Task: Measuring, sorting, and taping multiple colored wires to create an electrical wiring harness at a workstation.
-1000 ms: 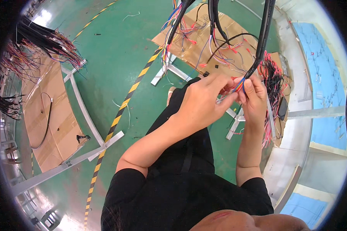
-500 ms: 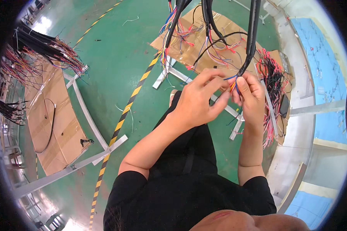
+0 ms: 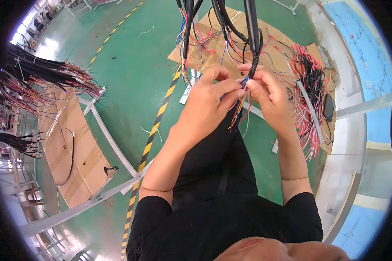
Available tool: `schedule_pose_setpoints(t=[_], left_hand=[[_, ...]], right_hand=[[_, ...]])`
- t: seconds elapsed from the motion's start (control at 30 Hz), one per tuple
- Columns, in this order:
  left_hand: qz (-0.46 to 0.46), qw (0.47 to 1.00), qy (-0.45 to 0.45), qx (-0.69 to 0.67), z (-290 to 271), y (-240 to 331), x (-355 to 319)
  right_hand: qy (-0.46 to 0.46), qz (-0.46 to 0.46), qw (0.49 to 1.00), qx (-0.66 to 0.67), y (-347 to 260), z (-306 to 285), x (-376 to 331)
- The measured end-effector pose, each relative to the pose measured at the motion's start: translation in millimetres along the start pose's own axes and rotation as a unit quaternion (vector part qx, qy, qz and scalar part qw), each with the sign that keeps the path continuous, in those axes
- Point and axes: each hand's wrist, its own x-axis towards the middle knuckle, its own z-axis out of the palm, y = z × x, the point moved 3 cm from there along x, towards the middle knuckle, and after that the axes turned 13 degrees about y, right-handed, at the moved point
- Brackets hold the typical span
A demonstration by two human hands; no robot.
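Observation:
Several black sheathed cables hang down from above, and thin coloured wires fan out of their lower ends. My left hand pinches a few of these thin wires at its fingertips. My right hand grips the end of one black cable and the same bunch of wires, fingertips touching those of the left. Blue, orange and red strands dangle below both hands, over my black trousers.
Flattened cardboard lies on the green floor at left, another sheet behind the cables. Grey metal frame bars cross the floor beside a yellow-black stripe. Wire bundles jut in from the left; red and black wires pile at right.
Both hands have stayed on the wire bunch and shifted slightly left in the picture. The fingers have regripped the strands; the view has tilted a little.

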Motion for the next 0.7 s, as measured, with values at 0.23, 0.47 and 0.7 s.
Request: schedule_pose_setpoints(t=[0.23,0.47,0.7], left_hand=[[-0.199,0.963,-0.086,-0.16,-6,-15,4],[-0.157,0.98,-0.1,-0.067,-7,-10,6],[-0.252,0.95,-0.126,-0.133,-7,-8,7]], right_hand=[[-0.082,0.111,0.986,0.091,13,13,-6],[-0.058,0.159,0.965,0.201,15,16,-4],[-0.107,0.102,0.988,0.042,5,-1,9]])
